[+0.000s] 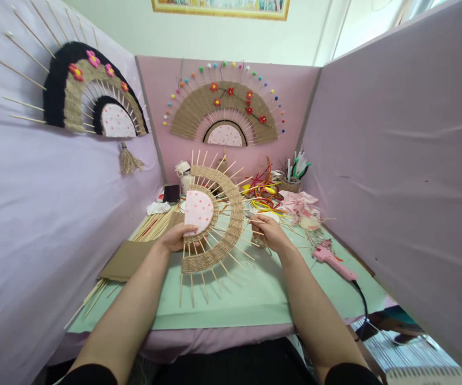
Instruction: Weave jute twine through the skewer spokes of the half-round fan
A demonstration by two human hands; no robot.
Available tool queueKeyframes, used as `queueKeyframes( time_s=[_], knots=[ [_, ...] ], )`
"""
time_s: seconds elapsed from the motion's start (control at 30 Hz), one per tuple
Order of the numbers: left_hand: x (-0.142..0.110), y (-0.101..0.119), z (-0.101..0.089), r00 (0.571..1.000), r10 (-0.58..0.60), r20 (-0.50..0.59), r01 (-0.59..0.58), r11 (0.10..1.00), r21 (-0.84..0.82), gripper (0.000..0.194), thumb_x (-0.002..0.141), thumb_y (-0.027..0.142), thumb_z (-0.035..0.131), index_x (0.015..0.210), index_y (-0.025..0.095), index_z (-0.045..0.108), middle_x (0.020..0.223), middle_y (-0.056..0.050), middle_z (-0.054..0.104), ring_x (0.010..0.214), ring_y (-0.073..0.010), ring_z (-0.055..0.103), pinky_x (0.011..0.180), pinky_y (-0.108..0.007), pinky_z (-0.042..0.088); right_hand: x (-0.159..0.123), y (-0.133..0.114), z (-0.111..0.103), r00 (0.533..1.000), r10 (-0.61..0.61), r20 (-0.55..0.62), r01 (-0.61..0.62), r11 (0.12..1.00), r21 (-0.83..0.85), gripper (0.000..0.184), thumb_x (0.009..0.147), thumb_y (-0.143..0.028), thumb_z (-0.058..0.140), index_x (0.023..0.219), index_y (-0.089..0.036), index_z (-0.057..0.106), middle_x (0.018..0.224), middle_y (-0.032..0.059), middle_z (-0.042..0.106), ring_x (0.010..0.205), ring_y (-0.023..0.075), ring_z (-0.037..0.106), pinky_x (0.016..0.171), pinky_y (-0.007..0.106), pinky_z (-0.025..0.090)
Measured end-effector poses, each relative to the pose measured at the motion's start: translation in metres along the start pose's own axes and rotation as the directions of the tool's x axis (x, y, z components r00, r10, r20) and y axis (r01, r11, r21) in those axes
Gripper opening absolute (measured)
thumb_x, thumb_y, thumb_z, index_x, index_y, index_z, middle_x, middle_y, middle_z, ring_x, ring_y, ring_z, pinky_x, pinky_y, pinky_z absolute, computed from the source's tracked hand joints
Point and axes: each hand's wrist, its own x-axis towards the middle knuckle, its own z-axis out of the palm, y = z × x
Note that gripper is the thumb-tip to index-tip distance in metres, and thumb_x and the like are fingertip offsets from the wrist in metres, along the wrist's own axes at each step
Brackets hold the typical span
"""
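Observation:
A half-round woven fan (236, 214) stands tilted in front of me, its flat side to the left. Thin wooden sticks radiate through its two woven bands, and dotted white fabric (199, 213) covers its centre. My left hand (176, 238) grips the fan at the lower left of this centre, thumb on the front. Beside the stick ends on the right, my right hand (273, 233) has its fingers closed. A small grey tip shows at those fingers, and something brownish with a thin loop hangs below them; what it is I cannot make out.
A pink hot glue gun (334, 262) lies at right, its cord over the table edge. Brown cardboard (124, 261) and loose sticks (154, 224) lie left. Colourful pipe cleaners (269, 200) and a tool pot (290, 185) stand behind. Two finished fans, one a flowered fan (191, 109), hang on the partitions.

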Motion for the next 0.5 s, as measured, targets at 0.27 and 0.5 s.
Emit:
queueKeyframes(
  time_s=[0.27, 0.5],
  knots=[
    [-0.0039, 0.0031, 0.0006, 0.986, 0.066, -0.150, -0.080, 0.993, -0.087, 0.035, 0.074, 0.010, 0.056, 0.107, 0.003, 0.059, 0.084, -0.015, 0.070, 0.057, -0.0159, 0.063, 0.039, -0.019, 0.045, 0.0002, 0.0017, -0.0043, 1.000, 0.026, 0.005, -0.026, 1.000, 0.012, 0.027, 0.067, -0.038, 0.070, 0.072, -0.015, 0.057, 0.048, -0.0091, 0.030, 0.041, 0.0033, 0.024, 0.039, 0.018, 0.019],
    [-0.0059, 0.0052, 0.0050, 0.979, 0.066, -0.191, -0.090, 0.989, -0.117, 0.034, 0.075, 0.009, 0.053, 0.108, 0.003, 0.058, 0.073, -0.011, 0.069, 0.049, -0.0131, 0.059, 0.035, -0.017, 0.043, -0.0015, -0.0029, -0.0043, 0.998, 0.049, -0.028, -0.050, 0.999, -0.004, 0.029, 0.067, -0.041, 0.069, 0.071, -0.016, 0.054, 0.045, -0.0101, 0.030, 0.038, 0.0021, 0.017, 0.035, 0.016, 0.013]
  ],
)
